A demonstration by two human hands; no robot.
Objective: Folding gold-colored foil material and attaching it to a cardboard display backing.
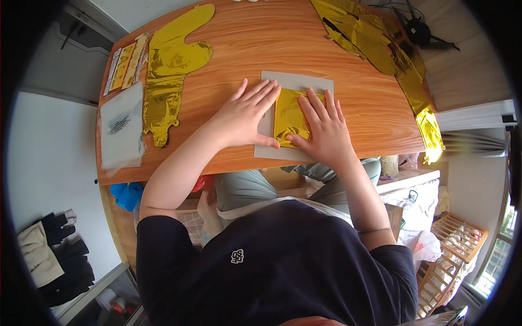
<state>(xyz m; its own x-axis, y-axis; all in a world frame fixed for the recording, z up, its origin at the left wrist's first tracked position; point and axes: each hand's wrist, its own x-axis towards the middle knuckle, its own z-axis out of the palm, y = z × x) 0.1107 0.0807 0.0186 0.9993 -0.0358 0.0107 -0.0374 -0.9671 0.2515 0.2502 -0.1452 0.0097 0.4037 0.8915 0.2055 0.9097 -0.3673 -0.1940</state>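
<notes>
A folded square of shiny gold foil (289,111) lies on a grey board (299,80) near the table's front edge. My left hand (244,113) is open, fingers spread, over the board's left side. Its fingertips and thumb tip reach the foil's left edge. My right hand (327,129) lies open and flat across the foil's right part, hiding that edge. Its thumb tip rests on the foil's lower part. Neither hand grips anything.
A flat gold foil balloon (166,70) lies left on the wooden table (239,46). Beside it are a translucent plastic bag (120,133) and several narrow packets (124,65). More crumpled gold foil (375,38) runs down the right side, over the edge. A black device with a cable (417,31) sits far right.
</notes>
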